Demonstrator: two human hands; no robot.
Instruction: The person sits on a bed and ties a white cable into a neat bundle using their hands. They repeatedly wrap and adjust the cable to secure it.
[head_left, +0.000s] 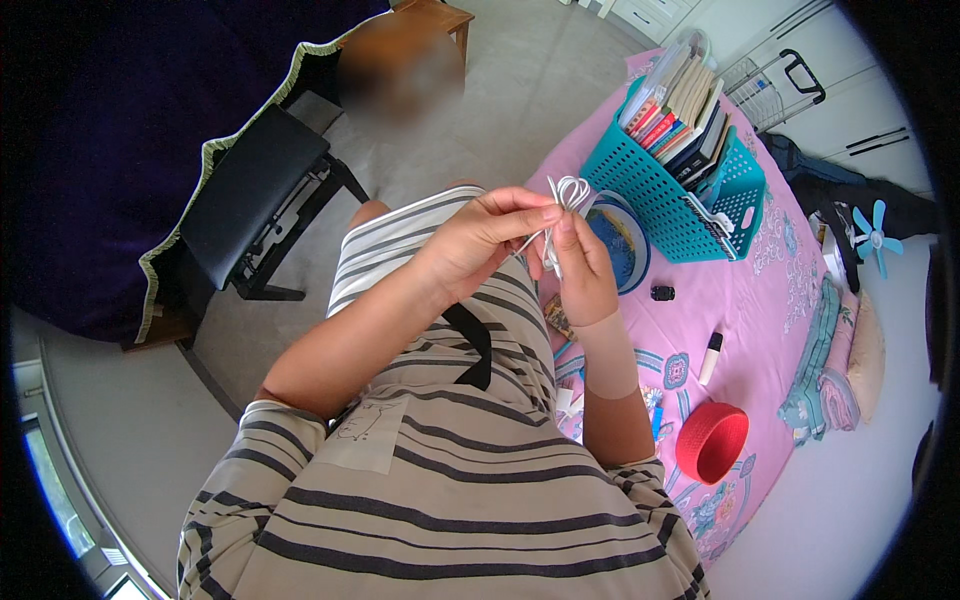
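Indoor room seen from above, with a pale grey floor point(530, 110) and, on the right, a broad surface spread with a pink floral cloth point(765, 325). In the middle, a person in a striped garment point(450, 500) holds up a white cable point(570, 192) in front of the body, near the pink cloth's left edge.

Both elbows are bent. The left hand point(468, 240) comes in from the lower left, its thumb and forefinger stretched rightward and closed in a pinch on the cable. The right hand point(587, 275) rises from below, thumb pointing up, its fingers nearly closed around the bundle; a pale band point(610, 355) circles its wrist. The fingertips of the two hands almost meet.

The cable is thin and gathered into a narrow bundle, with small loops fanning out above the fingers and more strands below.

Just beyond the right hand is a round blue container point(622, 265), next to a teal perforated basket point(635, 185) packed with upright books point(680, 125). Nearer the person lie a small black object point(662, 293), a white bottle with a black cap point(710, 362) and a red round basket point(725, 435). To the left stands a black padded bench point(255, 190).
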